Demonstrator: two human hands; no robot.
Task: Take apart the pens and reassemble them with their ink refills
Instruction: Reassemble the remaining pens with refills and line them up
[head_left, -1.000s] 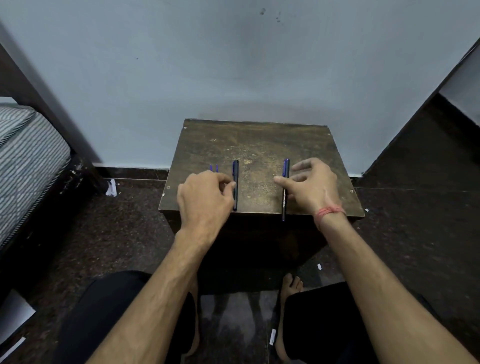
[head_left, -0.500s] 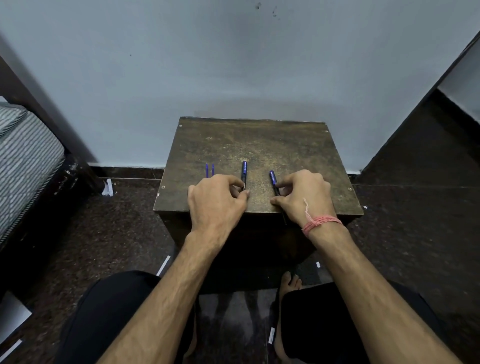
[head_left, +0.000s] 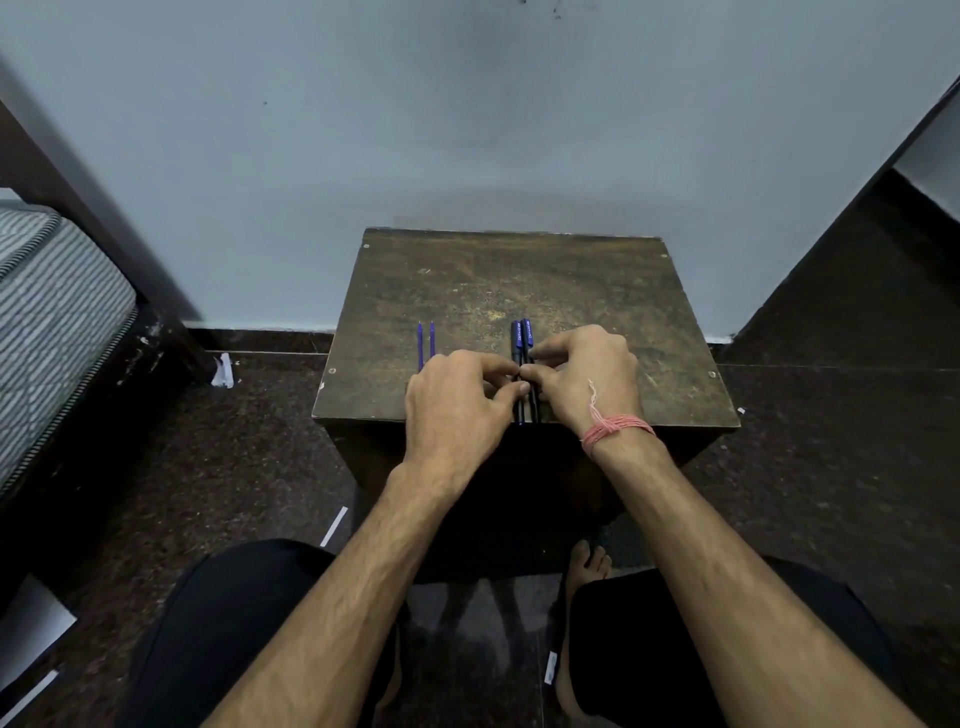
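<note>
Two dark pens with blue caps lie side by side on a worn brown table (head_left: 571, 280), the left pen (head_left: 516, 340) touching the right pen (head_left: 528, 335). My left hand (head_left: 457, 410) pinches the left pen with thumb and fingers. My right hand (head_left: 587, 379), with a pink thread around the wrist, pinches the right pen. The fingertips of both hands meet over the pens' middles and hide them. Two thin blue ink refills (head_left: 426, 340) lie parallel on the table, just beyond my left hand.
The table stands against a pale wall (head_left: 467, 130). A bed with a striped mattress (head_left: 52, 312) is at the left. Paper scraps (head_left: 223, 371) lie on the dark floor. My knees and a bare foot (head_left: 584, 564) sit below the table's front edge.
Both hands slid their pens toward each other. The pens were a hand's width apart and now lie together at the table's middle front.
</note>
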